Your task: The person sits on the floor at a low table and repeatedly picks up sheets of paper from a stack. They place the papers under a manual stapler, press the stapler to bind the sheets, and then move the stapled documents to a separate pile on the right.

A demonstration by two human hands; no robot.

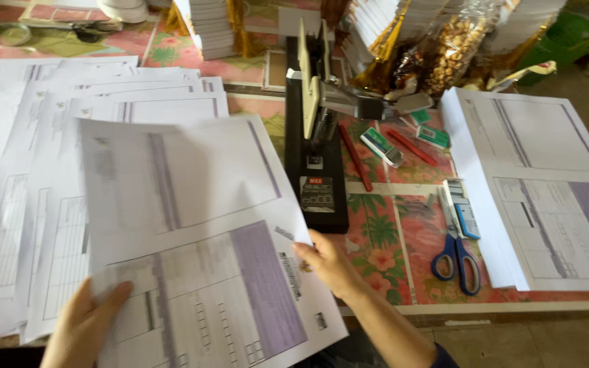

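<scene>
I see both hands pinching a printed sheet set (199, 252) over the table's near edge: left hand (83, 324) on its near-left corner, right hand (325, 262) on its right edge. Loose grip; I judge sheets could fan apart. Green-white small boxes (403, 140) sit past the black stapler (316, 136), mid-table.

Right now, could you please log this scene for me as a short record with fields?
Left hand: grips the lower left edge of the printed sheet
Right hand: pinches the sheet's right edge
Left of sheet: fanned printed pages
Centre: black long-arm stapler, upright
Right: paper stack
Tabletop: blue-handled scissors, red pencils, small staple boxes
</scene>
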